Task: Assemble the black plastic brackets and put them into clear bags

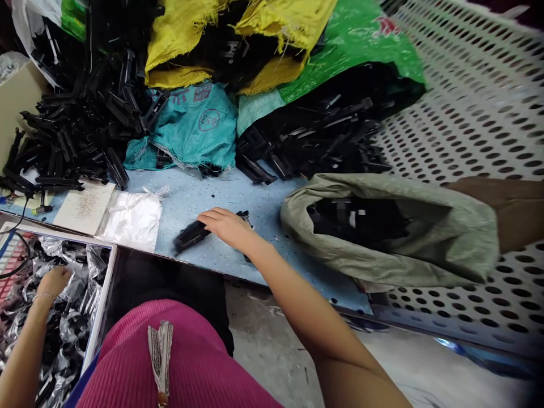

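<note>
a: start up close?
b: r hand (pixel 225 225) lies over a blk part (pixel 192 234) on the counter (pixel 193 190), fingers pointing l; can't tell if it grips or just rests. l hand (pixel 54 281) is loosely curled over the crate (pixel 111 266) of plastic-wrapped parts (pixel 72 326); can't tell if it pinches anything.
a: counter?
b: lt blue, speckled. white plastic sheets (pixel 131 221) nr the front edge, cream board (pixel 76 218) w/ specks just beside.
a: & the room?
b: heap of loose parts (pixel 85 133) at back l, then teal sack (pixel 191 127), yellow sack (pixel 181 42), green sack (pixel 352 48). grey-green sack (pixel 323 249) on the r, mouth open, blk bits inside. white perforated panel (pixel 467 107) far r, grey floor (pixel 255 328) below.
a: which way's the part lie?
b: long axis runs diag, one end nr-l, the other far-r.
a: hard to see?
b: its middle's under the r hand, & it's blurry. sack contents are dark; crate's cut off at l.
</note>
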`<state>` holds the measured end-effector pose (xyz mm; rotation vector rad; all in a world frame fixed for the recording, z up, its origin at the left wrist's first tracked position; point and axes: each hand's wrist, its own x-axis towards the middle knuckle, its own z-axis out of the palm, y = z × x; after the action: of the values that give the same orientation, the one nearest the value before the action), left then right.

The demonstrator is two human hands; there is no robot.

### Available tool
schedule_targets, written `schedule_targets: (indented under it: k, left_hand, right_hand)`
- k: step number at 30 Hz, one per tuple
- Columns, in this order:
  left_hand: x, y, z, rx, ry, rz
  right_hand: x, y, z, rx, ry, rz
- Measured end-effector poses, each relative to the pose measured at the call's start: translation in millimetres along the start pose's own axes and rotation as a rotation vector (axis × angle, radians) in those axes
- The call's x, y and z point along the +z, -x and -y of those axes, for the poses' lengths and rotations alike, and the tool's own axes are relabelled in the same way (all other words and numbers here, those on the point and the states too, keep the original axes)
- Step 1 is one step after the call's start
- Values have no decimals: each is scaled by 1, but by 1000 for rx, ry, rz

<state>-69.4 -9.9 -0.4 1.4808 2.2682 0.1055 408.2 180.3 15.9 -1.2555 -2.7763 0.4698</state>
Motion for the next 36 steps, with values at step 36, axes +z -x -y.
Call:
schedule_targets:
  k: [36]
  left_hand:
    - [36, -81, -169, 647, 464, -165]
  right_hand:
    - [92, -24, 112, 400, -2407, 543]
